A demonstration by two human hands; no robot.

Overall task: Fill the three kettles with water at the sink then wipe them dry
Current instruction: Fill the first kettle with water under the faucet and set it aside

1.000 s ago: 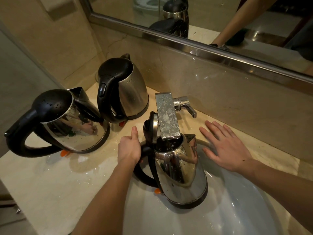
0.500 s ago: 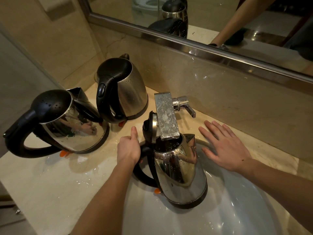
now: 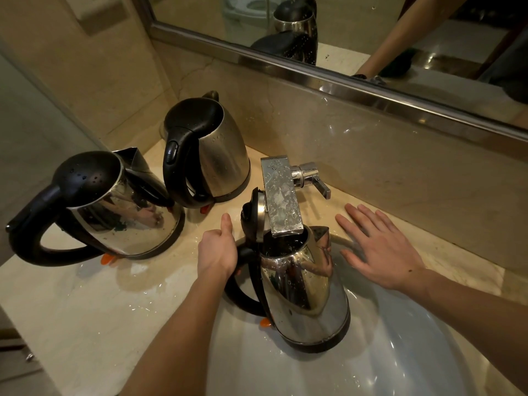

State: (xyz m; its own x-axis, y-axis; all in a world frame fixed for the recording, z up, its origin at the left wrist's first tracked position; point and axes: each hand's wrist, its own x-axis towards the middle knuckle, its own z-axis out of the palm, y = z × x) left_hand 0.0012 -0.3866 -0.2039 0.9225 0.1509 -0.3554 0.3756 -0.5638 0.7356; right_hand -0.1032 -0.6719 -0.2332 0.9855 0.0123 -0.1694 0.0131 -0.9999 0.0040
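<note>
Kettle (image 3: 305, 295) upright under faucet (image 3: 281, 195), spout rightward, handle in left hand (image 3: 217, 252)

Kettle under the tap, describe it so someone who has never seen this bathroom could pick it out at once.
Find the white sink basin below the mirror. A steel kettle sits in it, directly under the square chrome faucet. Unlike the two closed kettles on the counter to its left, its black lid is flipped open.
</note>
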